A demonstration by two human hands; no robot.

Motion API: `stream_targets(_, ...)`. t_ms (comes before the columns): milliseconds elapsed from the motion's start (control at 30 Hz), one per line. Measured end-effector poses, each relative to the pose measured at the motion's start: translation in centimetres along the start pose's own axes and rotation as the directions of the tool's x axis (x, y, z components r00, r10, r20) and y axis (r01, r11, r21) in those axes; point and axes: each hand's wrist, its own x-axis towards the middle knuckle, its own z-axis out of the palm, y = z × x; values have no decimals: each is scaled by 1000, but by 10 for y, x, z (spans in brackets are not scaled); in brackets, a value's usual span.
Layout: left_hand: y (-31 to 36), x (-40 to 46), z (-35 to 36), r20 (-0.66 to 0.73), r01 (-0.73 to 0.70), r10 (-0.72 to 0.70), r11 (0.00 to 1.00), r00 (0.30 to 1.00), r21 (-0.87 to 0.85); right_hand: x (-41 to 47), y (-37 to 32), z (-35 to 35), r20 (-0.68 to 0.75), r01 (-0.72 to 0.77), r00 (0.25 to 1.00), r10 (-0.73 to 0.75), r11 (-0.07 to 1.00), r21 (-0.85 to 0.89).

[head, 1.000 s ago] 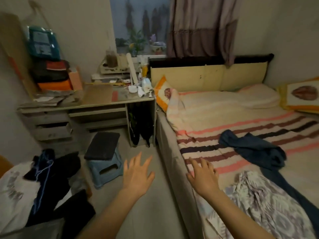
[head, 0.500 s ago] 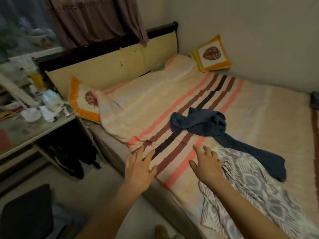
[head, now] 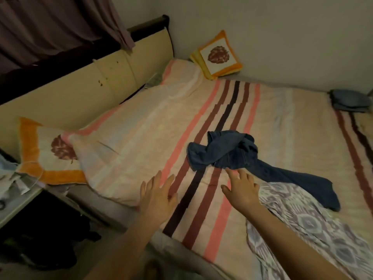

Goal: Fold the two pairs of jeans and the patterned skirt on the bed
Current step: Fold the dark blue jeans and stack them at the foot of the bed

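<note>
On the bed, near side: both hands reach out over the striped cover, palms down.
Left hand [head: 156, 199]: fingers straight and spread, holding nothing, above the near edge of the bed [head: 282, 122].
Right hand [head: 242, 188]: fingers straight and loosely spread, holding nothing; its fingertips [head: 230, 171] come just up to the near edge of the crumpled jeans; whether they touch cannot be told.
Crumpled jeans [head: 228, 153]: dark blue, bunched at mid-bed on the stripes, one leg trailing right and nearer.
Patterned skirt [head: 314, 229]: grey and lilac, spread loose at the near right; the right forearm passes over its left edge, and the jeans leg lies over its far edge.
Folded denim [head: 350, 101]: flat blue-grey pile at the far right edge, against the wall.
Cushions: one orange-bordered cushion [head: 219, 55] in the far corner, another [head: 46, 152] at the left beside the pillow [head: 125, 156].
Headboard [head: 84, 83]: pale yellow, under a dark curtain [head: 56, 23].
</note>
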Motion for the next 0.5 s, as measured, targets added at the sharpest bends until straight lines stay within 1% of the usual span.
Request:
stream_targets(133, -29, 59, -6, 78, -157, 154, 987, 985, 37, 23, -27, 9, -11, -138, 990, 139, 990, 33)
stream_targets(267, -50, 116, -5, 123, -274, 267, 961, 956, 48, 51, -47, 19, -12, -245, 969, 246, 969, 32)
stream_targets(367, -55, 153, 12, 177, -334, 325, 942, 929, 23, 70, -53, 34, -2, -309, 951, 309, 951, 21)
stream_targets(500, -47, 206, 51, 188, -434, 433, 900, 882, -40, 110, -46, 59, -2, -354, 935, 354, 935, -7)
